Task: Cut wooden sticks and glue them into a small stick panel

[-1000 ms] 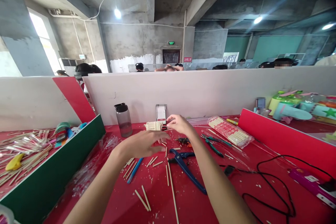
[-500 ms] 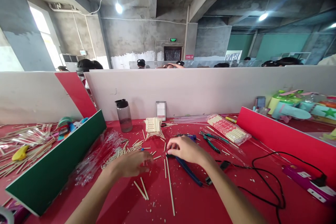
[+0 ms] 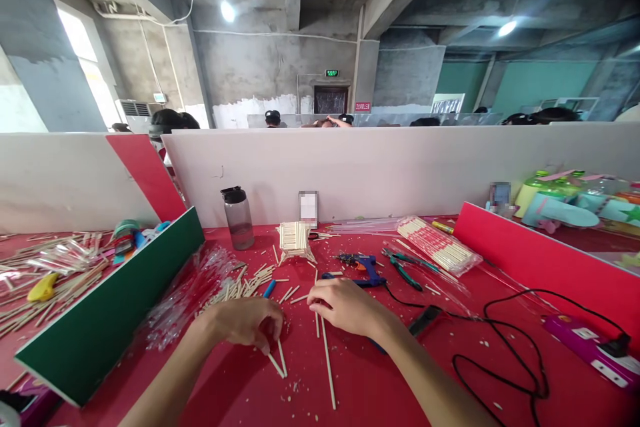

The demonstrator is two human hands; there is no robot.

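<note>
My left hand point(image 3: 245, 321) is low over the red table, thumb and bent fingers apart. Its fingertips are at the upper ends of two short wooden sticks point(image 3: 284, 363), which lie side by side. My right hand point(image 3: 340, 303) has its fingers curled together, palm down, over the top end of a long wooden stick point(image 3: 328, 367). Whatever those fingers grip is hidden. A blue-handled tool point(image 3: 377, 345) lies mostly covered by the right hand and forearm. Behind the hands stands a small model made of sticks point(image 3: 295, 240). A blue pen-like piece point(image 3: 269, 289) lies between the hands.
A blue glue gun point(image 3: 367, 268), green-handled pliers point(image 3: 404, 270) and a pack of sticks point(image 3: 440, 247) lie at right. A black cable runs to a purple power strip point(image 3: 590, 347). A water bottle point(image 3: 238, 220) stands behind. Green point(image 3: 115, 300) and red boards point(image 3: 545, 253) flank the table.
My left hand has come down to the two short sticks. My right hand has shifted slightly left and nearer, uncovering the glue gun. The blue-handled tool is now more hidden.
</note>
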